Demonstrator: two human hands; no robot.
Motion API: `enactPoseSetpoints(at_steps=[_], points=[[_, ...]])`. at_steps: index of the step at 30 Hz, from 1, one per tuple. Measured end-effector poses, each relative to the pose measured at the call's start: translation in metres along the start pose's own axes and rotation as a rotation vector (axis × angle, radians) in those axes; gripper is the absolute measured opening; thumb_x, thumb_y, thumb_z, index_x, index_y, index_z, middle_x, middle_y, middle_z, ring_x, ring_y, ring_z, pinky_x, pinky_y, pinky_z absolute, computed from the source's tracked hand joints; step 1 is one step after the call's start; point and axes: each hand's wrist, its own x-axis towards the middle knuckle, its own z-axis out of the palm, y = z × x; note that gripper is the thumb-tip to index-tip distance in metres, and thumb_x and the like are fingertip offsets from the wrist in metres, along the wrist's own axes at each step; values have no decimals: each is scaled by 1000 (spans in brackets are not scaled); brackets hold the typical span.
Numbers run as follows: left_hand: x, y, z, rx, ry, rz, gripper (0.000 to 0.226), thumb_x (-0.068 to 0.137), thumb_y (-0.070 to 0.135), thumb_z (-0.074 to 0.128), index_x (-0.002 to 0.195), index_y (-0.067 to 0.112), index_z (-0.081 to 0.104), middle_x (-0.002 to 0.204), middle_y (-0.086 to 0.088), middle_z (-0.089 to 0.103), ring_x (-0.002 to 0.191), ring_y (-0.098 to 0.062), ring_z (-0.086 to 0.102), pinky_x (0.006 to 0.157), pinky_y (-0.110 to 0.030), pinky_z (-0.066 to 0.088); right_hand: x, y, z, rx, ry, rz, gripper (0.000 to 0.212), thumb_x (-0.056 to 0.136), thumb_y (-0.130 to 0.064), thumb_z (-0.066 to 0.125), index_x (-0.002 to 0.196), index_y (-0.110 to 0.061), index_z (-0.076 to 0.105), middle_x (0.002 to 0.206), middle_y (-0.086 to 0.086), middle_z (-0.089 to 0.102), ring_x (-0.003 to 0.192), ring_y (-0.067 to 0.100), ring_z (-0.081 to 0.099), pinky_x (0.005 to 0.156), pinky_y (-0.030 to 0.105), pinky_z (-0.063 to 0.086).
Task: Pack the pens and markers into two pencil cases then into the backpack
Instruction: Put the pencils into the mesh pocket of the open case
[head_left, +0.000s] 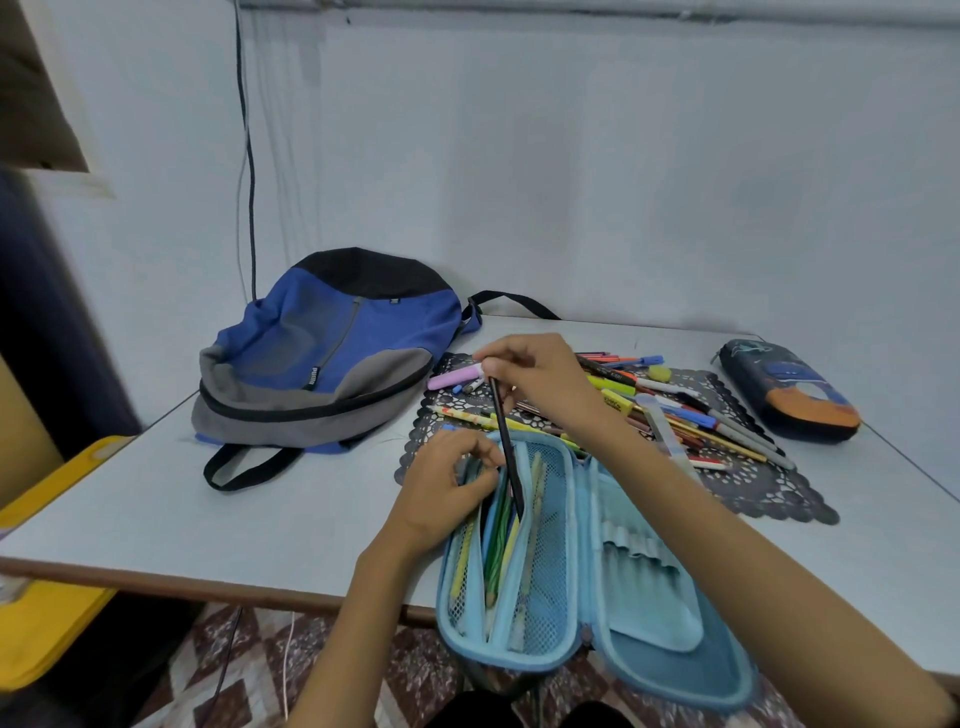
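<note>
Over the blue pencil case (649, 597), the right hand (540, 374) pinched a black pen (506, 452), tip in its left pocket; the left hand (452, 483) gripped the rim. Filling seemed underway; next, let go.

both forearms are bare right up to the frame's edge — the left hand (447, 486) and the right hand (543, 376) uncovered as well. low between them, dark clothing (524, 711), black it seems, covers the lap.
</note>
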Motion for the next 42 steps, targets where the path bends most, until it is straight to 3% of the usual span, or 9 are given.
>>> enactPoseSetpoints(at_steps=[9,12,15,18,23,32,35,39,42], points=[[2,-4,1,58,-12,-6,7,75,22,59,80,23,64,92,25,62,90,-5,53,76,-16,39,-9,12,8,-160,-206,189,11,89,-5,65,100,-3,65,64,3,61,55,18,58,47,25,50],[2,-5,0,70,-14,7,18,73,34,55,79,22,68,94,25,63,91,-6,53,77,-15,38,-11,13,4,-318,-214,173,7,84,-10,71,87,-9,64,63,-3,64,59,12,59,57,27,50],[2,-4,0,62,-10,-8,12,74,25,60,79,22,70,87,19,66,92,-6,55,78,-13,37,-12,13,0,-472,-281,161,9,81,-14,73,78,-16,65,67,-8,64,66,8,60,70,29,51],[2,-3,0,58,-8,-28,10,74,19,62,78,23,70,85,19,66,91,-6,55,78,-13,38,-15,15,-1,-629,-373,155,10,81,-15,69,73,-20,65,71,-7,64,68,9,57,69,33,51],[2,-3,0,60,-8,-25,11,75,20,62,78,28,69,91,18,64,92,-8,55,79,-20,41,-18,17,-3,-771,-404,180,11,80,-19,67,85,-10,70,85,6,71,76,20,63,66,35,52],[2,-2,0,63,-15,-37,10,75,21,61,79,25,69,95,20,62,92,-8,55,79,-19,41,-16,15,-3,-820,-468,184,5,80,-27,68,81,-23,65,96,3,65,89,22,62,73,37,52],[2,-3,0,55,-16,-36,10,75,21,61,79,27,69,95,20,63,93,-8,55,80,-21,42,-16,15,-5,-833,-499,220,9,81,-24,64,88,-20,69,102,2,67,95,22,62,76,37,52],[1,-3,0,52,-18,-40,11,75,21,60,80,25,70,96,20,62,94,-8,55,80,-19,41,-18,13,-5,-913,-510,227,18,83,-30,64,97,-20,67,108,0,65,98,20,61,67,30,44],[1,-3,0,51,-18,-36,11,75,21,60,80,24,69,96,19,63,93,-8,55,81,-22,42,-19,14,1,-943,-483,252,18,81,-30,64,94,-18,62,106,3,64,96,22,61,70,32,45]])
